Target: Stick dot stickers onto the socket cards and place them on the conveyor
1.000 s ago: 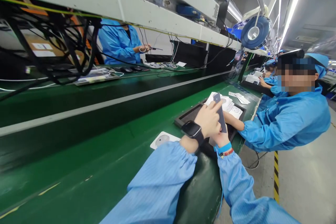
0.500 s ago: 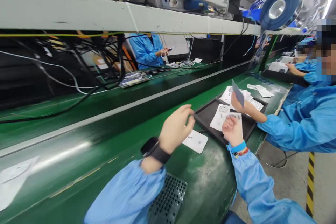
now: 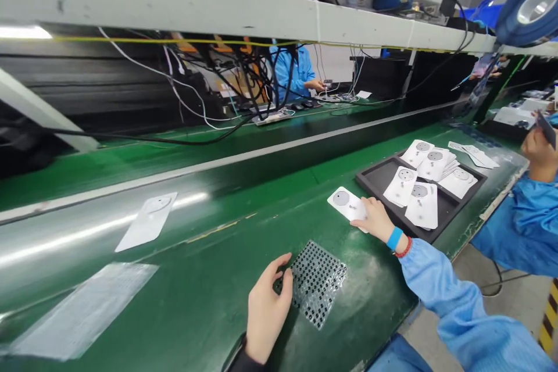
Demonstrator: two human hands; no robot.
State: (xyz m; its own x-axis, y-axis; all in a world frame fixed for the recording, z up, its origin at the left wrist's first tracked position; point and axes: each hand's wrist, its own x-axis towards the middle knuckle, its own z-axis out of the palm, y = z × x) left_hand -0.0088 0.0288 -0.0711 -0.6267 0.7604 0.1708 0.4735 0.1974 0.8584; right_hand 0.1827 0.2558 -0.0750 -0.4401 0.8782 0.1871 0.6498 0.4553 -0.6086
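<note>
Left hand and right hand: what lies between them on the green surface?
The head view shows the black-dotted sheet between the left hand and the right hand, nearer the left.

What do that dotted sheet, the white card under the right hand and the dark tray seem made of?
Dotted sheet: probably clear, glossy plastic; green shows through, with glints. White card: likely smooth paper or cardstock, being thin, opaque and printed. Dark tray: matte, perhaps plastic or foam; its dull surface leaves that open.

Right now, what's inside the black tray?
White printed cards lie in the black tray, several overlapping. Overlapped ones are partly hidden; whatever lies beneath the cards can't be seen.
</note>
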